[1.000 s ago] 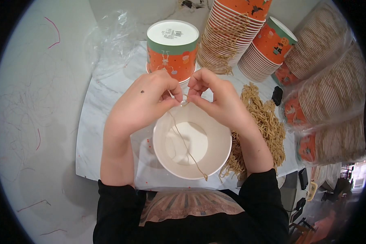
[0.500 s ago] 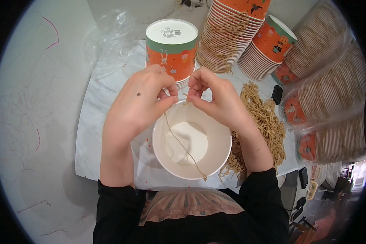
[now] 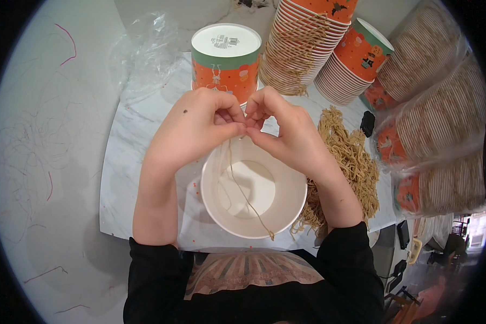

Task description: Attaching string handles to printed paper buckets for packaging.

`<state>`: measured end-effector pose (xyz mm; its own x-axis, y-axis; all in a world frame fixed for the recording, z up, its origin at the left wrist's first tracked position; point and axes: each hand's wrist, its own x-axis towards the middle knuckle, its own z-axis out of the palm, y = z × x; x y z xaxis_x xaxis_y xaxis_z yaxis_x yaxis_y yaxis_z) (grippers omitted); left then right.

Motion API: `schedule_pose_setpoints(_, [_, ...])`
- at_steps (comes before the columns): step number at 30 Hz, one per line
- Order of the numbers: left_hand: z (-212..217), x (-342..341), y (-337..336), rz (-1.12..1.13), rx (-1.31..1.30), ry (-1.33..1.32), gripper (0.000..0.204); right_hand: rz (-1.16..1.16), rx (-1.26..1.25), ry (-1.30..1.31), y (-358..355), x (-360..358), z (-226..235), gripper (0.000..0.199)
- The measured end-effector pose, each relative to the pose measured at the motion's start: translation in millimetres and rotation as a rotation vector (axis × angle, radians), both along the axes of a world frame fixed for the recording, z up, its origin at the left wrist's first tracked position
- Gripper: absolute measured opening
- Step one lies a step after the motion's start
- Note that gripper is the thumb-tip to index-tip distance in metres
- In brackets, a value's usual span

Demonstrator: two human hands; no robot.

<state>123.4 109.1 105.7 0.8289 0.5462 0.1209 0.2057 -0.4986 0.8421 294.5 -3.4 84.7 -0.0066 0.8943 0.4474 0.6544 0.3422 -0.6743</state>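
An open white paper bucket [image 3: 254, 186] stands in front of me, its mouth turned up toward me. Both my hands meet over its far rim. My left hand [image 3: 205, 116] pinches a tan cord [image 3: 243, 195] between thumb and fingers. Pinched close beside it, my right hand [image 3: 278, 121] has its thumb and fingertips on the cord's end at the rim; the fingers partly hide that spot. From there the cord runs down across the bucket's inside to a knotted end at the near rim. A heap of tan cords [image 3: 351, 162] lies by my right forearm.
Behind my hands, an upturned orange and green bucket [image 3: 225, 65] stands on the marbled table [image 3: 140, 162]. Tall stacks of nested buckets [image 3: 299, 48] rise farther back, with bagged stacks [image 3: 432, 124] to the right. Clear plastic film [image 3: 151, 48] lies at the far left, near the wall.
My left hand has moved right, so both hands' fingertips now come together at the far rim. The upper part of the cord has shifted right with it.
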Motion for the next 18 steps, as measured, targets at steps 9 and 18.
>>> schedule_pose_setpoints(9, [-5, 1, 4, 0.043, -0.036, -0.031, 0.009, 0.033, -0.070, 0.067, 1, 1, -1, 0.027])
schedule_pose_setpoints(18, [-10, 1, 10, 0.060, -0.127, -0.008, 0.014, 0.006, -0.094, 0.226, 4, 2, -6, 0.026])
